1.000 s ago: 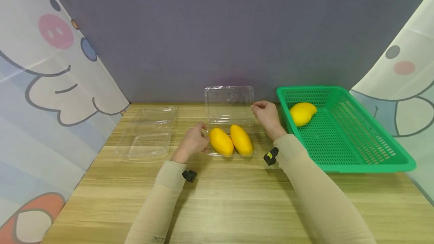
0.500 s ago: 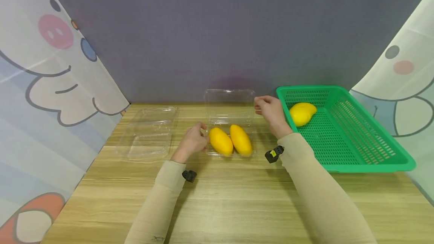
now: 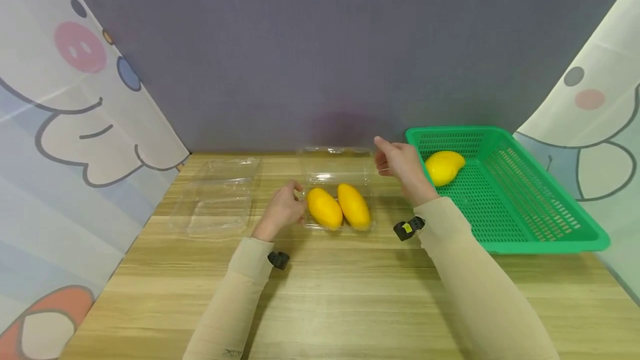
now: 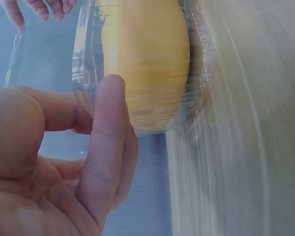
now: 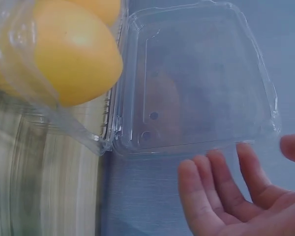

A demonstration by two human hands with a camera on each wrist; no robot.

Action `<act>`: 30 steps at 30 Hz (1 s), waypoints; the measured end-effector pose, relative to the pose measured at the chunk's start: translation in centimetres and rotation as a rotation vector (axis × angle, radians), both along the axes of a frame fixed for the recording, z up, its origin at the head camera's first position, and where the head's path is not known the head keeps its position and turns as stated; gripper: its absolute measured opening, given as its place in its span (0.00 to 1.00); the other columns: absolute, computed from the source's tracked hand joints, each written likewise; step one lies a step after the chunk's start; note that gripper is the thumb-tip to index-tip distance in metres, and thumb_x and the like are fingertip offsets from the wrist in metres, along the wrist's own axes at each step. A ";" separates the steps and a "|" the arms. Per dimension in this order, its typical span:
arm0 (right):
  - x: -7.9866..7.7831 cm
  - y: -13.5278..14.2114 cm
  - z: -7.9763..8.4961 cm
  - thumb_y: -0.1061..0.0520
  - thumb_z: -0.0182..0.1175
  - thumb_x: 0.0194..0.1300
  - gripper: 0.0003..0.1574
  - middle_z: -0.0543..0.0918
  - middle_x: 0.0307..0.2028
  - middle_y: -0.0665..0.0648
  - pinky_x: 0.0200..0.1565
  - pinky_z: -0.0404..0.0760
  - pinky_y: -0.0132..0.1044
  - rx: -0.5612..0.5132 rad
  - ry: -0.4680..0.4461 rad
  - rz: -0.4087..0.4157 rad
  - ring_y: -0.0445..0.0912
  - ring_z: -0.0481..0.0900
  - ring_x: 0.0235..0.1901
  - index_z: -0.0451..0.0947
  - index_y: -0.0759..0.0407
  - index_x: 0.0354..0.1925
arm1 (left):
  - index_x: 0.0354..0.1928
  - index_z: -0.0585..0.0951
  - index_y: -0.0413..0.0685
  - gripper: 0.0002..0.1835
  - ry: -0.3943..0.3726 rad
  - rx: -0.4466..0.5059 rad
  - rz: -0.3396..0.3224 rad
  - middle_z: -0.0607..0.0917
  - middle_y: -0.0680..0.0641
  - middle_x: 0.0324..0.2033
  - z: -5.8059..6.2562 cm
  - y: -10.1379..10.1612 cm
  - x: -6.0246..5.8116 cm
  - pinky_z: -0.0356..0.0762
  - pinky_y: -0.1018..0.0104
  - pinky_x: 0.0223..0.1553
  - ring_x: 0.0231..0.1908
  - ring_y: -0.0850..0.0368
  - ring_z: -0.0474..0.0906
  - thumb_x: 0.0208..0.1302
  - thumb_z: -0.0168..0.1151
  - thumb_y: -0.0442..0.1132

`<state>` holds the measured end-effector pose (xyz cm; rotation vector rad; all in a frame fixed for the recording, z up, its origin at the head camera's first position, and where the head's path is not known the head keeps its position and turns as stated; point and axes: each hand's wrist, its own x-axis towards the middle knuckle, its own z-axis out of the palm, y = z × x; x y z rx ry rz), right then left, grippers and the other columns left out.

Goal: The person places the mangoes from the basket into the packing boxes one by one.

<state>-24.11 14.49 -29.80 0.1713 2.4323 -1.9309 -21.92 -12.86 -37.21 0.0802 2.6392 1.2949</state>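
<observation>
A clear plastic clamshell box (image 3: 338, 226) lies on the table with its lid (image 5: 201, 88) raised at the back. Two yellow mangoes (image 3: 324, 208) (image 3: 354, 206) rest side by side in its base. At the box's left side, my left hand (image 3: 283, 213) pinches the rim between thumb and fingers, as the left wrist view shows. My right hand (image 3: 401, 166) is by the lid's right edge. Its fingertips (image 5: 189, 172) are loosely bent at that edge, with the thumb apart; whether they touch it is hard to tell.
To the right stands a green basket (image 3: 545, 247) with another yellow mango (image 3: 444, 168) in its back left corner. At the left of the table lies a second clear box (image 3: 220, 213), opened out. A grey partition (image 3: 320, 60) rises behind.
The raised lid's top edge has dropped lower in the head view. My right hand has shifted slightly right, and its thumb has spread from the fingers. The left hand stays at the rim.
</observation>
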 end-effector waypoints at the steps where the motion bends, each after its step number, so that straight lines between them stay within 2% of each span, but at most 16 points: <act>1: 0.1 0.0 0.1 0.37 0.54 0.76 0.33 0.79 0.45 0.63 0.52 0.82 0.44 0.002 -0.014 0.006 0.54 0.80 0.43 0.77 0.68 0.47 | 0.66 0.69 0.38 0.24 -0.006 0.020 -0.003 0.82 0.39 0.37 0.0 0.0 0.0 0.83 0.58 0.32 0.23 0.51 0.83 0.71 0.58 0.35; 7: 0.9 0.2 0.0 0.50 0.53 0.77 0.22 0.78 0.46 0.65 0.51 0.84 0.45 0.050 -0.071 0.047 0.50 0.80 0.39 0.75 0.71 0.49 | 0.66 0.68 0.34 0.23 -0.075 0.160 -0.008 0.80 0.32 0.41 0.2 -0.5 -0.2 0.87 0.56 0.34 0.27 0.48 0.84 0.71 0.54 0.28; 13: 1.3 0.2 -0.7 0.54 0.51 0.73 0.22 0.79 0.45 0.65 0.51 0.84 0.45 0.061 -0.098 0.069 0.53 0.82 0.40 0.74 0.73 0.52 | 0.66 0.68 0.32 0.23 -0.085 0.179 -0.003 0.79 0.30 0.43 0.3 -0.7 -0.3 0.87 0.57 0.33 0.27 0.47 0.85 0.71 0.53 0.27; 18: 1.5 0.2 -1.8 0.56 0.51 0.72 0.23 0.79 0.43 0.64 0.49 0.84 0.42 0.080 -0.105 0.070 0.50 0.80 0.38 0.72 0.75 0.54 | 0.64 0.68 0.31 0.21 -0.080 0.189 -0.001 0.78 0.29 0.43 0.2 -0.8 -0.3 0.87 0.56 0.32 0.26 0.48 0.85 0.70 0.53 0.26; 24: 2.0 0.3 -3.2 0.56 0.50 0.69 0.19 0.79 0.43 0.65 0.53 0.81 0.47 0.185 -0.080 0.068 0.53 0.79 0.42 0.76 0.72 0.45 | 0.64 0.69 0.32 0.21 -0.090 0.202 -0.004 0.78 0.29 0.44 0.2 -0.9 -0.3 0.87 0.55 0.34 0.26 0.48 0.85 0.71 0.55 0.28; 27: 2.2 0.3 -3.8 0.57 0.49 0.66 0.15 0.78 0.40 0.64 0.50 0.81 0.45 0.211 -0.075 0.067 0.53 0.78 0.41 0.75 0.69 0.38 | 0.64 0.69 0.32 0.21 -0.094 0.211 -0.008 0.77 0.30 0.45 0.2 -1.0 -0.4 0.87 0.55 0.34 0.27 0.48 0.85 0.71 0.56 0.28; 30: 2.2 0.2 -4.4 0.57 0.47 0.67 0.16 0.78 0.41 0.64 0.49 0.80 0.44 0.207 -0.084 0.065 0.52 0.77 0.41 0.76 0.70 0.38 | 0.63 0.69 0.33 0.20 -0.102 0.221 -0.008 0.77 0.31 0.44 0.2 -1.0 -0.5 0.87 0.55 0.34 0.26 0.49 0.85 0.72 0.56 0.28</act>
